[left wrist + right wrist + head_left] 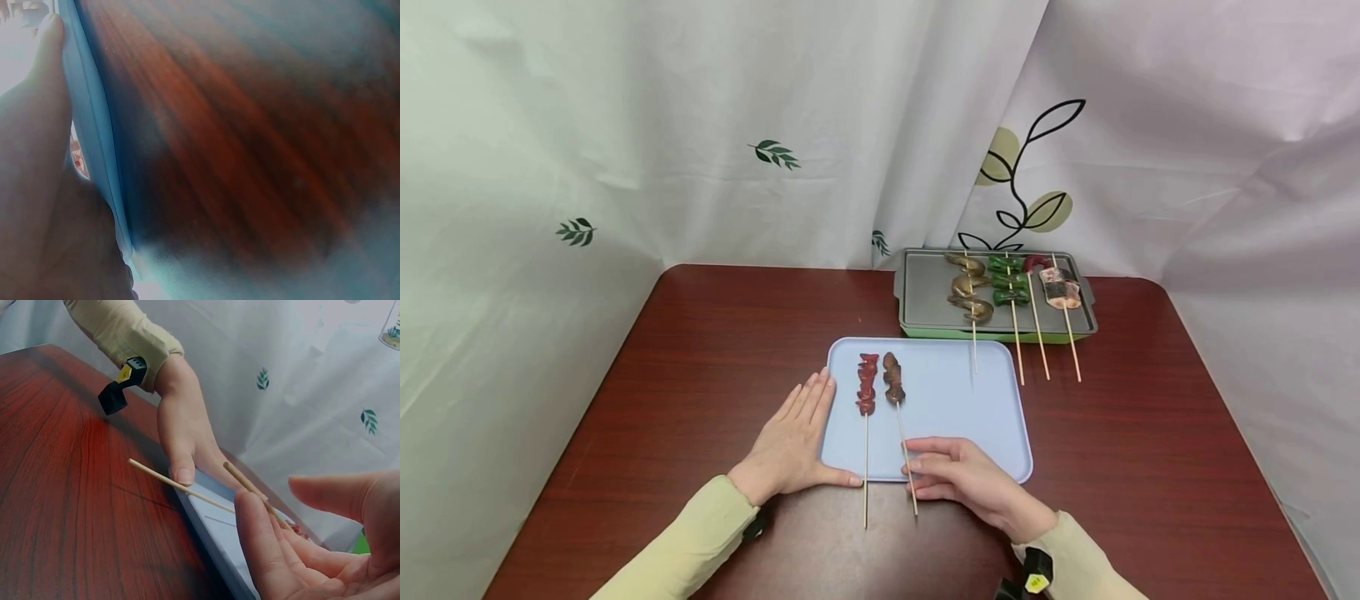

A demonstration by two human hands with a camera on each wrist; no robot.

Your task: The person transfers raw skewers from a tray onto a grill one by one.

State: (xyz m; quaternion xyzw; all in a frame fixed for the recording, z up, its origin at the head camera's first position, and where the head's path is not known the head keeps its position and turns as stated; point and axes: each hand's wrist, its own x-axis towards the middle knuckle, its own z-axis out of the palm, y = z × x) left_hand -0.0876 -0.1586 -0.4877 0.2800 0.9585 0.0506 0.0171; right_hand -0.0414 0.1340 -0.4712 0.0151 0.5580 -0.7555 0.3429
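Observation:
A skewer of brown meat pieces (pixel 893 379) and a skewer of red pieces (pixel 867 383) lie side by side on the light blue tray (pixel 966 417), with their sticks sticking out over its near edge. My right hand (pixel 970 483) is at the brown skewer's stick (pixel 240 477). That stick crosses the fingers, while the thumb (pixel 325 494) stands apart from it. Fingers extended, my left hand (pixel 793 442) rests along the tray's left edge, its thumb (pixel 183 472) at the near edge beside the red skewer's stick (pixel 153 474).
Behind the tray stands a grey grill plate (pixel 928 287) on a green base. It bears a shrimp skewer (pixel 970 287), a green pepper skewer (pixel 1009 281), a dark red skewer (pixel 1036 263) and a fish skewer (pixel 1062 289). Their sticks overhang its front. White curtains surround the brown table (pixel 745 325).

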